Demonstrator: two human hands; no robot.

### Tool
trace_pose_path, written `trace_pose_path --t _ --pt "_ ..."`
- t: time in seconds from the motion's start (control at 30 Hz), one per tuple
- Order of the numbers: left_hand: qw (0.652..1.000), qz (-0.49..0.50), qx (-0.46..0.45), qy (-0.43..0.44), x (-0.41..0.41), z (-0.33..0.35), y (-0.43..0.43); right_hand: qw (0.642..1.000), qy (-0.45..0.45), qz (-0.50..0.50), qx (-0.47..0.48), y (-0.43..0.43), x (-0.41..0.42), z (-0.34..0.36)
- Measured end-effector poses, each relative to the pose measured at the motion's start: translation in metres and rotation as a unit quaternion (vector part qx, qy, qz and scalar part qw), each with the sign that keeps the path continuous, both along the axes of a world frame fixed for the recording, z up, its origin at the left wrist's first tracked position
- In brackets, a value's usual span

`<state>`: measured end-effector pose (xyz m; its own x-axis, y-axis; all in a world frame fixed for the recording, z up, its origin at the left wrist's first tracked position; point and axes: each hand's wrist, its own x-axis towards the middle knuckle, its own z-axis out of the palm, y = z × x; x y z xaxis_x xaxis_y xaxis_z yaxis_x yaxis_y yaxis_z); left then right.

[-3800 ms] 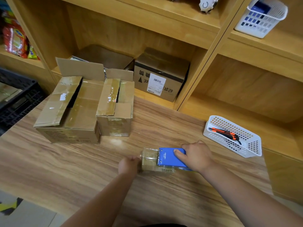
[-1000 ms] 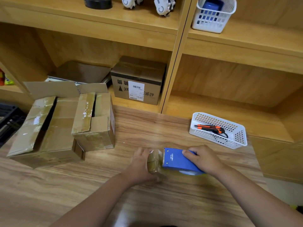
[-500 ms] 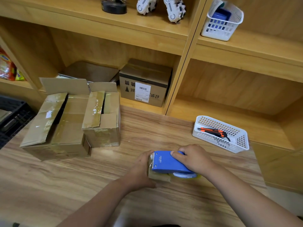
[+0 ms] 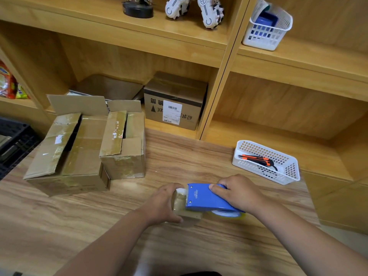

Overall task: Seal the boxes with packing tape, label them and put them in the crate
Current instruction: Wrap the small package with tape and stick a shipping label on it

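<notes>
Now that the blue tape dispenser [image 4: 201, 200] has slid left over the small box [image 4: 180, 200] near the table's [image 4: 79, 226] front edge, sealing's underway. Right hand [image 4: 237, 194] curls round the dispenser and left hand [image 4: 163, 204] clasps the box. Dispenser logo's too tiny to read; the shelf box [image 4: 175, 92] has a barcode label [image 4: 172, 114] and upside-down Chinese print.

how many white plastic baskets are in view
2. One white basket sits on the table at the right, holding an orange utility knife; the other basket stands on the upper shelf at top right, with a blue item inside. No others show.
</notes>
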<state>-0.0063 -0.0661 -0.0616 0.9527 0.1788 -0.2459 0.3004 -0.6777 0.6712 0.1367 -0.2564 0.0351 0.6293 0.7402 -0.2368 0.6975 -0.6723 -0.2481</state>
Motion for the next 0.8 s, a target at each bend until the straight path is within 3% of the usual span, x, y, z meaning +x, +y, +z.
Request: trace_pose_path --t 0.23,0.67,0.73,0.8 --pt "1.000 -0.008 -0.007 0.000 -0.003 -0.004 0.005 0.999 0.015 -0.043 -0.018 -0.049 0.023 -0.004" --pt "1.000 -0.020 -0.012 0.003 -0.001 -0.003 0.002 0.997 -0.014 -0.015 -0.074 -0.044 0.016 -0.032" --pt "1.000 -0.024 0.006 0.007 -0.001 0.001 0.000 0.997 -0.015 -0.013 -0.080 -0.041 0.013 -0.039" --pt "0.996 -0.041 0.082 0.001 0.000 0.007 -0.003 0.997 -0.010 -0.025 -0.073 -0.039 0.010 -0.042"
